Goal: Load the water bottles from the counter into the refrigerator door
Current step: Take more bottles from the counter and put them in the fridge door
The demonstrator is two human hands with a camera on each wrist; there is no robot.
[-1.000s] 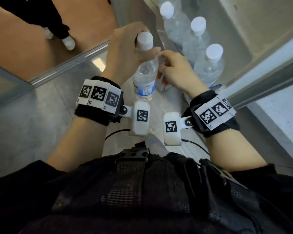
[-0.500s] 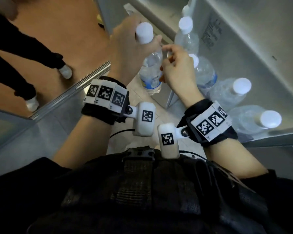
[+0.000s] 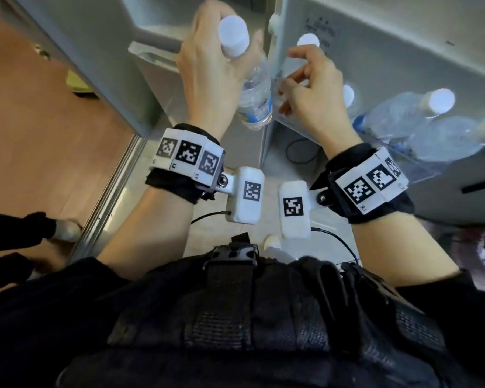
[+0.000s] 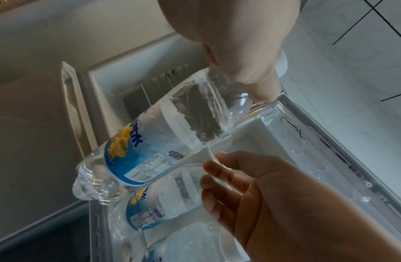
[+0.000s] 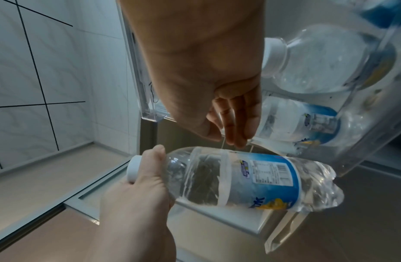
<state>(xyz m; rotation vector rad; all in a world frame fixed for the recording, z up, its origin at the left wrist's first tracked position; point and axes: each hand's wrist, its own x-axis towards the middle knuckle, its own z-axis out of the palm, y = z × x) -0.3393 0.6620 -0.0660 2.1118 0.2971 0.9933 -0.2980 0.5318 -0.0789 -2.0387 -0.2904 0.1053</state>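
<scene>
**Bottle gripped at the neck, raised to the door shelf's end**

Gripped round its neck and shoulder by the left hand (image 3: 210, 71), the water bottle (image 3: 254, 93) hangs cap-up in the head view, long axis near upright, base tipped slightly toward the refrigerator door shelf (image 3: 431, 166). Half a second earlier it sat lower and further from the door; the hand has since lifted it to the shelf's near end, so insertion looks imminent. The right hand (image 3: 314, 93) holds nothing, its fingers loosely curled beside the bottle. Several loaded bottles (image 3: 403, 113) already lie in the shelf.

From the left wrist, the bottle (image 4: 163, 147) runs diagonally, cap under the left hand (image 4: 240, 44), base pointing away and down, just above a stored bottle (image 4: 154, 207). Fingers of the right hand (image 4: 273, 198) are relaxed and apart, near the shelf's clear rim.

From the right wrist, the bottle (image 5: 244, 179) lies crosswise, its base toward the shelf (image 5: 370, 124) and still outside it. The right hand (image 5: 206, 79) hovers above, fingertips close to the label.
</scene>
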